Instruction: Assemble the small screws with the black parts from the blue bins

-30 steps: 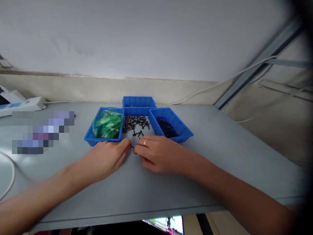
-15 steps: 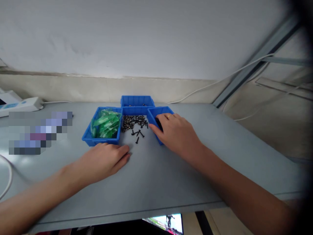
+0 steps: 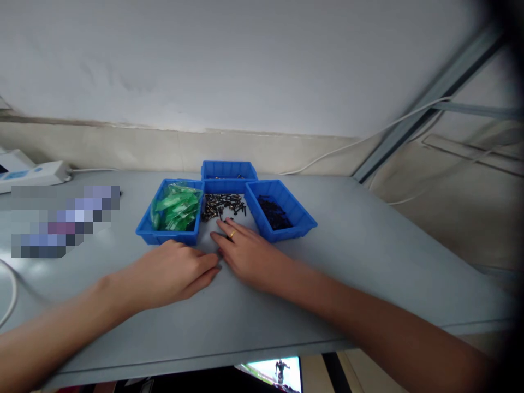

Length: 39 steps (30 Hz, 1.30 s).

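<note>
A pile of small black screws (image 3: 223, 204) lies on the grey table (image 3: 360, 256) between three blue trays. The left tray (image 3: 164, 238) holds green packets (image 3: 177, 208). The right tray (image 3: 289, 232) holds dark small parts (image 3: 273, 213). The back tray (image 3: 229, 169) stands behind the pile. My right hand (image 3: 245, 252), a ring on one finger, lies stretched out with its fingertips at the near edge of the screws, covering the loose ones there. My left hand (image 3: 174, 273) rests flat on the table just beside it, in front of the left tray, holding nothing.
A white device (image 3: 35, 173) sits at the far left by the wall. A white cable (image 3: 368, 137) runs along the back right, and another cable (image 3: 10, 297) loops at the left edge. A metal frame (image 3: 429, 103) slants at the right. The table's front edge is close below my arms.
My right hand went from near my left hand to the right tray, then came back to the loose screws. My left hand stayed nearly still on the table.
</note>
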Each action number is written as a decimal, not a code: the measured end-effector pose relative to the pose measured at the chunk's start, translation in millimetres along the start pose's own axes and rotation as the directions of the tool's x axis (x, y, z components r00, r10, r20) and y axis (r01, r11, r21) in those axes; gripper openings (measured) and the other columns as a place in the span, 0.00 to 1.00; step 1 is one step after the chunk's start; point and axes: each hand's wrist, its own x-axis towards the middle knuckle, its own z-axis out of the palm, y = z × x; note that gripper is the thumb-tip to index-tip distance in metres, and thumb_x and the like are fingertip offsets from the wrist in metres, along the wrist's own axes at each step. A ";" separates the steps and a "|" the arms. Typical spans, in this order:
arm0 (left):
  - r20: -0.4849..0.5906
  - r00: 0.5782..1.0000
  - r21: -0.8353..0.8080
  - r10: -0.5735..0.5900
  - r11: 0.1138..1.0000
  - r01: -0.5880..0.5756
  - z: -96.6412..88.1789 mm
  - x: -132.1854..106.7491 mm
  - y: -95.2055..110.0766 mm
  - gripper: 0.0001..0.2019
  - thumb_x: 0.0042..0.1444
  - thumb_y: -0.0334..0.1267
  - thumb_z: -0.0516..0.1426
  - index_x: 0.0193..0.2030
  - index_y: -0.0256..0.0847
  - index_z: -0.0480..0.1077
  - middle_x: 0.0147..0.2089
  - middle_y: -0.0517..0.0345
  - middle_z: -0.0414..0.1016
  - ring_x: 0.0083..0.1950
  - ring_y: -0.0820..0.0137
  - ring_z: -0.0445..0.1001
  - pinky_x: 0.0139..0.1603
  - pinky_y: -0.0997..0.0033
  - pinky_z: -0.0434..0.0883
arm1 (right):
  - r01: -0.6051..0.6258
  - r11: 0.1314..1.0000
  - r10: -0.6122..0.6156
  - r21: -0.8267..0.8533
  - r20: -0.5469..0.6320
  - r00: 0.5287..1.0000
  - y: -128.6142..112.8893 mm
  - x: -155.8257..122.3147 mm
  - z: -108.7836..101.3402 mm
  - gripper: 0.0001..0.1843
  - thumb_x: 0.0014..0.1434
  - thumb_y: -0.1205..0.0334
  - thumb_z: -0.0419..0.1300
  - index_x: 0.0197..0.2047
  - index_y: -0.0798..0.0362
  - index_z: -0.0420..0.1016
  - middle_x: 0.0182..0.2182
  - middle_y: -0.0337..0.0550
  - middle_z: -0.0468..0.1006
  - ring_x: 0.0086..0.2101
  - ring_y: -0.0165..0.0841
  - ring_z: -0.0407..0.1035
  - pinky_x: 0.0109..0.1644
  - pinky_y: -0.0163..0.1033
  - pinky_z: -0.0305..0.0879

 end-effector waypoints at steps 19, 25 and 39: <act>-0.074 0.997 0.006 0.030 1.000 -0.029 1.0 -2.2 -1.5 0.11 0.60 0.36 0.45 0.29 0.40 0.63 0.25 0.62 0.69 0.25 0.73 0.68 0.24 0.73 0.57 | -0.035 0.999 0.036 -0.035 0.028 0.999 6.6 -7.3 -8.8 0.16 0.56 0.77 0.45 0.47 0.60 0.63 0.44 0.52 0.68 0.45 0.35 0.63 0.48 0.41 0.61; -0.085 0.996 0.004 0.039 0.999 -0.038 1.4 -3.3 -1.5 0.10 0.59 0.36 0.45 0.30 0.40 0.63 0.25 0.62 0.69 0.25 0.73 0.68 0.25 0.73 0.58 | 0.044 0.996 -0.039 -0.078 0.064 0.997 7.0 -4.2 -13.1 0.10 0.57 0.76 0.47 0.38 0.57 0.66 0.35 0.45 0.69 0.36 0.33 0.63 0.42 0.40 0.61; -0.065 0.998 0.015 0.026 1.000 -0.025 0.9 -2.8 -0.9 0.10 0.60 0.36 0.45 0.30 0.40 0.63 0.25 0.62 0.69 0.25 0.73 0.68 0.24 0.73 0.58 | 0.058 0.991 -0.053 -0.117 0.048 0.997 4.0 -3.0 -17.0 0.13 0.54 0.80 0.45 0.34 0.58 0.65 0.31 0.43 0.67 0.33 0.33 0.61 0.39 0.38 0.59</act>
